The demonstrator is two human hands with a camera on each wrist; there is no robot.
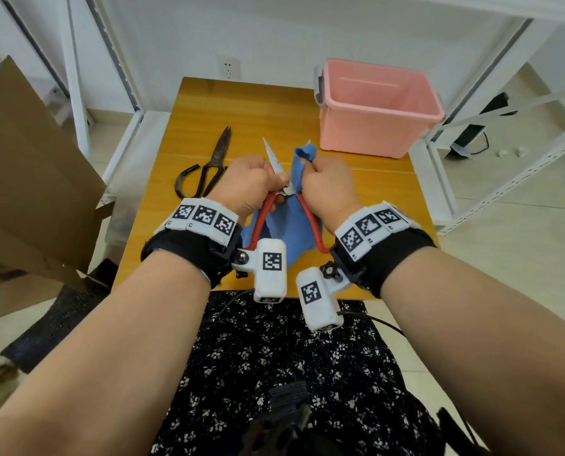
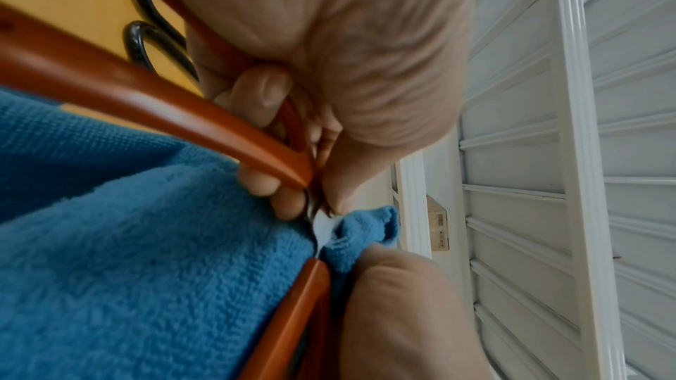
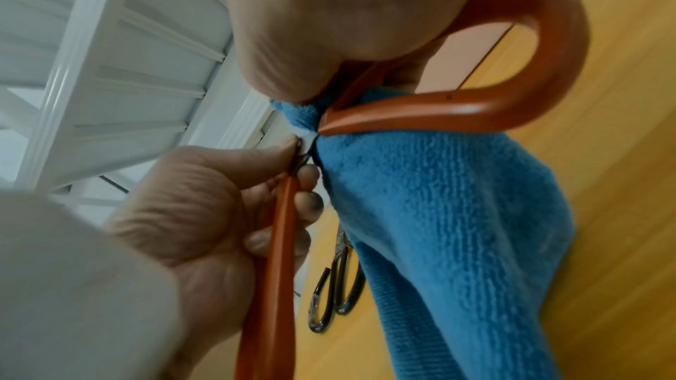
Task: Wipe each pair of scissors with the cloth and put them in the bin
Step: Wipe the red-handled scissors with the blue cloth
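Observation:
Red-handled scissors [image 1: 271,156] are held spread open above the table, blades pointing away from me. My left hand [image 1: 251,182] grips the left red handle [image 2: 146,88] close to the pivot, fingers curled round it. My right hand [image 1: 327,185] grips the blue cloth [image 1: 287,232], bunched round the right blade, whose tip pokes out above it. The rest of the cloth [image 3: 439,213] hangs down between the handles. Black scissors [image 1: 215,162] lie closed on the table to the left. The pink bin [image 1: 373,133] stands at the back right and looks empty.
The small wooden table [image 1: 373,182] has white shelving frames [image 1: 472,179] on both sides. A large cardboard sheet [image 1: 27,176] leans at the left. A wall socket [image 1: 229,68] sits behind the table. My lap in dark flowered fabric [image 1: 274,373] is below the near edge.

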